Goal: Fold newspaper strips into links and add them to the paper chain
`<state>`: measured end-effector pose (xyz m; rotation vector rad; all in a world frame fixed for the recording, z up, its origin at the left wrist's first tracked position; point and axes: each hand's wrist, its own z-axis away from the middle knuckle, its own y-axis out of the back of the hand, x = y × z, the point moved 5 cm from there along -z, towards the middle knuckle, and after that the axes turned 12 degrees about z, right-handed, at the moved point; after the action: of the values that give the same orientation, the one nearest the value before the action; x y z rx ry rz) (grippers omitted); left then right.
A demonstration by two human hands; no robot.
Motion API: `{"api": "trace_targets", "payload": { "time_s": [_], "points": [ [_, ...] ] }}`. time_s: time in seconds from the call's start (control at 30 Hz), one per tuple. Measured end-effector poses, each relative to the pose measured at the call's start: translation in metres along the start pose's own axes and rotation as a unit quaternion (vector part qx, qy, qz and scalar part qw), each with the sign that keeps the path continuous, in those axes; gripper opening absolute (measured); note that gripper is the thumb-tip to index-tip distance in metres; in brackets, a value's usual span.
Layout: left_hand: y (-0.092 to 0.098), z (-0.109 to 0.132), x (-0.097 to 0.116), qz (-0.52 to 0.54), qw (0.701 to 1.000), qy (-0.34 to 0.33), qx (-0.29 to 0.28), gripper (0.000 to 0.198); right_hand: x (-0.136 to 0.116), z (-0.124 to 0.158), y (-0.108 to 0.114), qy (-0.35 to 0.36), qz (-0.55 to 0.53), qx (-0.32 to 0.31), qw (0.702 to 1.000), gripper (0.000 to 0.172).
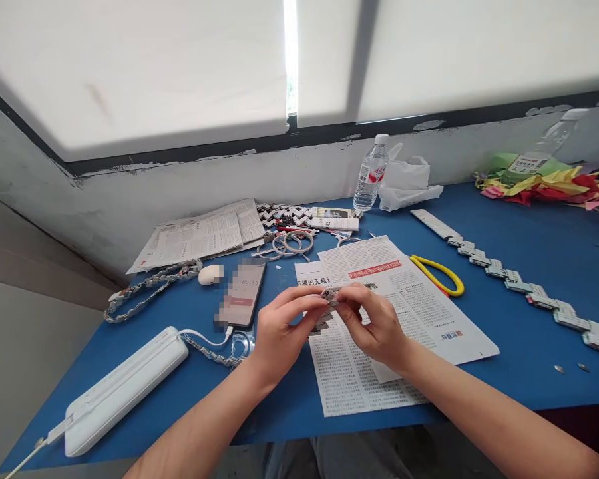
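My left hand (279,329) and my right hand (372,322) meet over the middle of the blue table (529,319). Both pinch a small folded newspaper piece (329,296) between fingertips. A short folded paper link (322,324) hangs just below it. Under my hands lie two newspaper sheets (409,299), one overlapping the other.
A phone (242,293) on a cable, a white power bank (120,389), a white earbud case (210,274), a folded paper chain (150,286), newspapers (204,236), tape rings (292,243), a water bottle (371,174), yellow-handled scissors (439,274), a long paper chain (529,289), and coloured paper (549,183) at the far right.
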<state>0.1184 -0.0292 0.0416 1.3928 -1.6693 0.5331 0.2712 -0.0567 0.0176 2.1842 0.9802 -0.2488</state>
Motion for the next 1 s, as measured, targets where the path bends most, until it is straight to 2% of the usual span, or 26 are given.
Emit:
{"api": "trace_targets", "payload": {
  "time_s": [0.27,0.57,0.67,0.73,0.83,0.93,1.0],
  "points": [
    [-0.004,-0.001,-0.005,0.067,0.997,0.05,0.004,0.008,-0.005,-0.003,0.002,0.038,0.028,0.008,0.999,0.016],
    [-0.005,-0.002,0.007,-0.002,0.995,-0.082,-0.052,0.008,-0.008,-0.001,0.005,0.088,0.036,0.042,0.995,0.023],
    [-0.006,-0.001,0.008,-0.008,0.994,-0.098,-0.057,0.009,-0.008,-0.001,0.006,0.095,0.038,0.041,0.994,0.024],
    [-0.006,-0.001,0.006,-0.007,0.996,-0.078,-0.048,0.008,-0.008,-0.002,0.006,0.089,0.044,0.035,0.994,0.022],
    [-0.006,-0.003,-0.003,0.033,0.999,0.006,-0.029,0.008,-0.005,-0.003,0.004,0.053,0.038,0.015,0.998,0.014],
    [-0.006,-0.006,-0.017,0.098,0.99,0.1,-0.018,0.008,0.005,-0.003,-0.003,-0.041,-0.022,-0.016,0.999,0.005],
    [-0.005,-0.008,-0.026,0.132,0.979,0.155,-0.016,0.012,0.015,-0.001,-0.009,-0.129,-0.108,-0.044,0.985,0.003]
  ]
}}
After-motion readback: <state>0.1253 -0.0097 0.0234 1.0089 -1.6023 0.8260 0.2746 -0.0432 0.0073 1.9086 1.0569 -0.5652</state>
